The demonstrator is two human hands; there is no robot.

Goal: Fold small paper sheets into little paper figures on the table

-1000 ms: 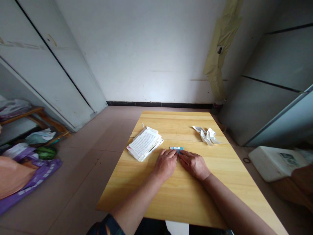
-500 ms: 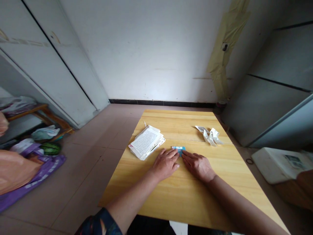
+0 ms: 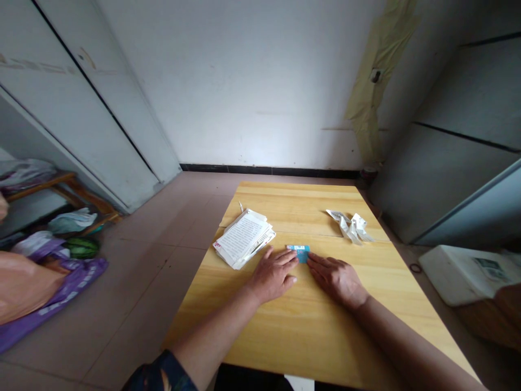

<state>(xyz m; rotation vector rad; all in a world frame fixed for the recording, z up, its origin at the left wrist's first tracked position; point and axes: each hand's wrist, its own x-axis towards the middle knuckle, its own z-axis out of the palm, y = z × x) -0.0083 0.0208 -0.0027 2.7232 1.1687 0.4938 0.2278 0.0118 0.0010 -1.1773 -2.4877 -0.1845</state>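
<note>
A small blue folded paper piece lies flat on the light wooden table, with white along its top edge. My left hand rests palm down just to its left, fingertips at its lower left edge. My right hand lies to its right, fingertips against its right corner. Neither hand holds anything. Left of my left hand is a loose stack of printed white paper sheets. Several folded white paper strips lie in a heap farther back on the right.
A white foam box sits on the floor right of the table. Left of the table are a purple bag, an orange bag and a wooden rack. White cabinet doors stand on both sides.
My hands have slid apart and back from the blue paper piece, so more of it shows. The view has shifted slightly. The paper stack and white strips have not moved on the table.
</note>
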